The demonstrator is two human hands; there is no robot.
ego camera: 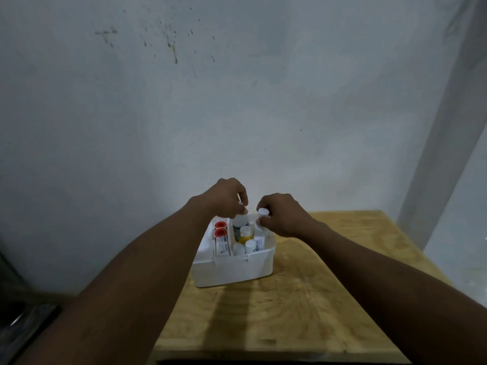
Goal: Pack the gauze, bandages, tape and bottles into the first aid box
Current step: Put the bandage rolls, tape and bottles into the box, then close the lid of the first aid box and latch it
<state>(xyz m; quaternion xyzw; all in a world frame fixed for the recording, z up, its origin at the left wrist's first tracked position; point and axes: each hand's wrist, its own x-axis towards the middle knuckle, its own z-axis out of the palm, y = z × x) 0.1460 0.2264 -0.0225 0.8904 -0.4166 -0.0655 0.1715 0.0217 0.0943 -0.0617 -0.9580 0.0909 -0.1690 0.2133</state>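
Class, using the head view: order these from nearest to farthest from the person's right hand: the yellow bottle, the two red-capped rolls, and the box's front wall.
Measured from the right hand:
1. Yellow bottle, mid-box, just left.
2. Red-capped rolls, left compartment.
3. Front wall, nearest the camera.

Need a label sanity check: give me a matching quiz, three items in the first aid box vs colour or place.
Items:
1. tape rolls
2. yellow bottle
3. bottle in right hand

Descriptions:
A. white cap, held above the box's far right
B. red-orange, left compartment
C. white cap, middle of the first aid box

Pairs: 1-B, 2-C, 3-A
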